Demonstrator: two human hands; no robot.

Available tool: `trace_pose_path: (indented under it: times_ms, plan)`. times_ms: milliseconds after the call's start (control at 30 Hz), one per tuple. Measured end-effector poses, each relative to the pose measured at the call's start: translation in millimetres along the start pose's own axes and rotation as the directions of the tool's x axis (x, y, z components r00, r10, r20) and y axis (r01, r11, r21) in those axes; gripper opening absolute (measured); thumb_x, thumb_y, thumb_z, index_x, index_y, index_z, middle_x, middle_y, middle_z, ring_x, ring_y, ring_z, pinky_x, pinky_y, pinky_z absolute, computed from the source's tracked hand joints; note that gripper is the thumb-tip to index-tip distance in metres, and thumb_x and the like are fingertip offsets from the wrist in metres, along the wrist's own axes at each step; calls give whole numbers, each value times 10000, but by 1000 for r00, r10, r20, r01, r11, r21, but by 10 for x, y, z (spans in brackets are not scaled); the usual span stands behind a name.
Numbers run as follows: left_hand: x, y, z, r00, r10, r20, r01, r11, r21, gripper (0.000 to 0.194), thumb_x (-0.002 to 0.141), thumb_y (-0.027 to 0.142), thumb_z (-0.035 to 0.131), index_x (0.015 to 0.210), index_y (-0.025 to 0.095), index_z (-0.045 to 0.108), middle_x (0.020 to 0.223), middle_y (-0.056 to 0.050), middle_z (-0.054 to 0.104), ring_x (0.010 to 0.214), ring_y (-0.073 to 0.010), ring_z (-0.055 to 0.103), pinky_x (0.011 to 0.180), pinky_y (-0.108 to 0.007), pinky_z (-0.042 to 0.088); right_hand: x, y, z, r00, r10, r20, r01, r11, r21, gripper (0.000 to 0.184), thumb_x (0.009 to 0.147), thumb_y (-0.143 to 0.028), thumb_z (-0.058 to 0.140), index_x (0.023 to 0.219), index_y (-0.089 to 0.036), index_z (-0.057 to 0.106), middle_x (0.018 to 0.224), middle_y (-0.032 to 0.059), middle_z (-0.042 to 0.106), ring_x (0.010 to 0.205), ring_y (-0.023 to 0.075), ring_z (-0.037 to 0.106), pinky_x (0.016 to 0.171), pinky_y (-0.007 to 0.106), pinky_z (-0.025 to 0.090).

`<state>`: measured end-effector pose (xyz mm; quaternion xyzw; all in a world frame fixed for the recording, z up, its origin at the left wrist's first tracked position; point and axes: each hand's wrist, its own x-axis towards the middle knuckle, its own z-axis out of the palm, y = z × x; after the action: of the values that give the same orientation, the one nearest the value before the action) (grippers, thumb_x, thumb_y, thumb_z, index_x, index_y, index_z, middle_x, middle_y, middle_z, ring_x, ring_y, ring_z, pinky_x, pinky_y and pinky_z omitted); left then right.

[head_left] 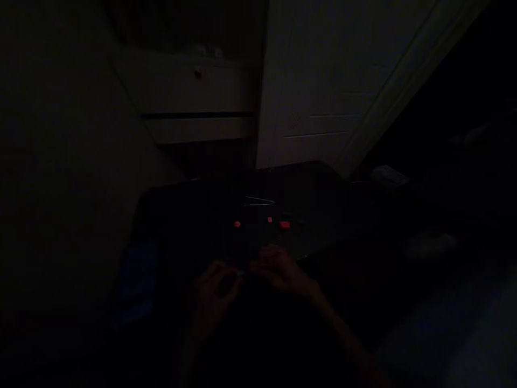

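Note:
The scene is very dark. My left hand [215,283] is closed in a pinch, with a small pale piece [240,273] at its fingertips; its kind is too dim to tell. Just to the right, my right hand [278,267] has its fingers drawn together, pointing at the left one. Whatever they hold is hidden. Beyond the hands, on the dark tabletop [194,215], lie a round reddish piece [237,224], a small red square piece [270,220] and a larger red block [285,225]. Two thin light sticks [259,202] lie behind them, nearly meeting at their right ends.
A blue item [137,280] is at the table's left side. Behind the table stand a pale drawer unit [197,91] and a light panel like a door [311,97]. Pale objects [389,176] show dimly to the right.

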<state>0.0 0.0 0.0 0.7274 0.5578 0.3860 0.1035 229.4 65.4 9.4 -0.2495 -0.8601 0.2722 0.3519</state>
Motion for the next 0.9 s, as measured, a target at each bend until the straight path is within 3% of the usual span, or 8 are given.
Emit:
trace_pose_path:
  times_ms: [267, 367, 500, 633, 900]
  plan:
    - [-5, 16, -30, 1000, -5, 5, 5, 1000, 18, 59, 946, 302, 733, 967, 289, 787, 968, 36, 779, 612, -122, 694, 587, -241, 544, 41, 33, -33, 999, 11, 50, -18, 991, 135, 430, 1134, -445, 552, 1005, -163, 851, 780, 61, 731, 769, 191, 644, 797, 345, 455]
    - [-3, 15, -29, 1000, -25, 1, 25, 999, 41, 54, 933, 304, 742, 962, 288, 784, 994, 38, 785, 525, -99, 631, 553, -247, 525, 26, 32, -48, 998, 60, 2, -59, 984, 170, 451, 1125, -486, 552, 1012, -177, 861, 768, 61, 727, 757, 193, 638, 748, 329, 462]
    - [18, 46, -33, 999, -38, -5, 38, 996, 81, 76, 884, 273, 766, 955, 294, 782, 1042, 28, 802, 625, -134, 711, 571, -254, 534, 3, 18, -44, 989, 148, -21, -142, 974, 174, 463, 1116, -516, 552, 1035, -185, 866, 791, 66, 737, 765, 191, 639, 706, 312, 462]
    - [41, 85, -37, 998, -64, 16, 62, 992, 110, 133, 845, 301, 823, 974, 304, 788, 1098, 15, 811, 804, -196, 789, 603, -267, 559, 1, 25, -25, 993, 114, -3, -112, 984, 141, 470, 1119, -516, 549, 1018, -181, 863, 768, 61, 731, 755, 190, 645, 741, 328, 470]
    - [20, 31, -6, 997, -66, 34, 65, 997, 30, 95, 933, 405, 780, 948, 325, 830, 1040, 38, 812, 559, -126, 675, 564, -263, 550, 8, 34, -34, 997, 71, 13, -72, 988, 136, 434, 1121, -491, 560, 1015, -191, 854, 740, 44, 716, 729, 182, 631, 759, 337, 474]
